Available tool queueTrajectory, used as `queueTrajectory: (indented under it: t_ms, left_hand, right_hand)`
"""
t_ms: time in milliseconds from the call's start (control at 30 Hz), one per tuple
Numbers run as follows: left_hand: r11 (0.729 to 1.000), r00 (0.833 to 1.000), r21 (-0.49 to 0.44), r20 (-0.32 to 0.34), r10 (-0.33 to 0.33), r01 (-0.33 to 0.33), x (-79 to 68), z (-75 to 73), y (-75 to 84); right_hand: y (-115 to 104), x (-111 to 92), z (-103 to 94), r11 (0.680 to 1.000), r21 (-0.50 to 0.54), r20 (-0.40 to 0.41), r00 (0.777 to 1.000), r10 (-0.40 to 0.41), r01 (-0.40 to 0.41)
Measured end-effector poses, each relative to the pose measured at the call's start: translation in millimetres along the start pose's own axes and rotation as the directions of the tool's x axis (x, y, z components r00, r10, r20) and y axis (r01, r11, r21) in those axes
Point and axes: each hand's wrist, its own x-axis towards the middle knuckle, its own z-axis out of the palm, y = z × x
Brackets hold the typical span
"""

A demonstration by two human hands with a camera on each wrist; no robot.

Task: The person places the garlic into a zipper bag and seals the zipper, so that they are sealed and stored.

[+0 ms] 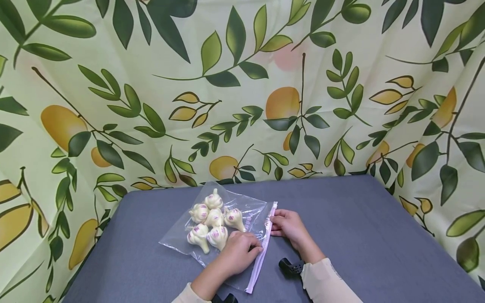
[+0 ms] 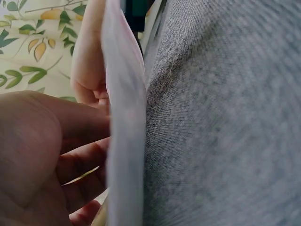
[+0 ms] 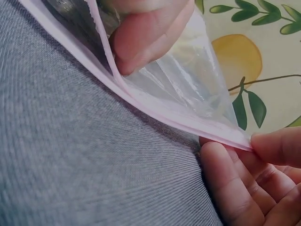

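A clear plastic zip bag (image 1: pixel 176 240) lies flat on the table, its pale pink zip strip (image 1: pixel 257 267) toward the right. Inside it are several white garlic bulbs (image 1: pixel 214 218) with purple marks. My left hand (image 1: pixel 238 253) is over the bag's right part, fingers curled and thumb at the strip, pinching its edge. Near the strip's far end, my right hand (image 1: pixel 289 228) pinches it between thumb and fingers. The right wrist view shows the two lips of the strip (image 3: pixel 183 122) parted near the left fingers (image 3: pixel 146 42) and together at the right fingertips (image 3: pixel 263 148).
A grey cloth covers the table (image 1: pixel 360 235), which runs back to a hanging curtain (image 1: pixel 242 97) printed with leaves and fruit. Black wrist straps (image 1: pixel 291 268) sit below both hands.
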Motion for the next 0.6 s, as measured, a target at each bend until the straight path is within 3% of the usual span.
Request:
queueTrajectory:
  t_ms: [333, 600]
  left_hand:
    - [0.999, 0.994, -0.049, 0.110, 0.010, -0.004, -1.8, -1.3, -1.6]
    - [0.997, 0.988, -0.070, 0.154, -0.015, 0.026, -3.1, -3.5, -2.6]
  right_hand:
    - [-1, 1, 0.6, 1.000, 0.009, -0.022, 1.000, -0.010, 0.010]
    - [-1, 1, 9.4, 1.000, 0.023, -0.126, 0.992, 0.020, -0.018]
